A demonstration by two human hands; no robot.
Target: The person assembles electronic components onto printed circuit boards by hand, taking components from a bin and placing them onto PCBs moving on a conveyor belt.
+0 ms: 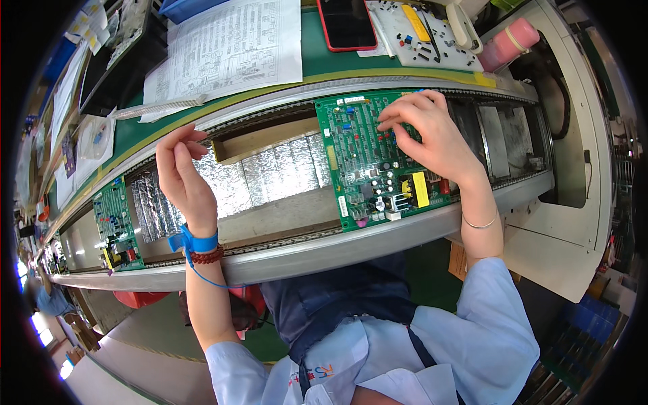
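Observation:
A green circuit board (351, 158) full of components lies across the conveyor rails in front of me. My right hand (432, 138) is over its upper right part, fingers bent and thumb apart, with the fingertips at or just above small components. A held part is not visible there. On the board's lower half sit a yellow-wrapped transformer (420, 190) and several capacitors. My left hand (185, 177) hovers above the conveyor, left of the board, its fingers loosely bent and nothing visible in them. It wears a blue wrist strap (200, 243) with a cord, and a beaded bracelet.
Another green circuit board (116, 226) rests farther left on the conveyor (405, 217). Behind are printed sheets (226, 50), a red-edged phone (347, 24), a white tray (445, 59) of small loose parts, and a pink bottle (511, 42). A pale machine housing (563, 236) stands right.

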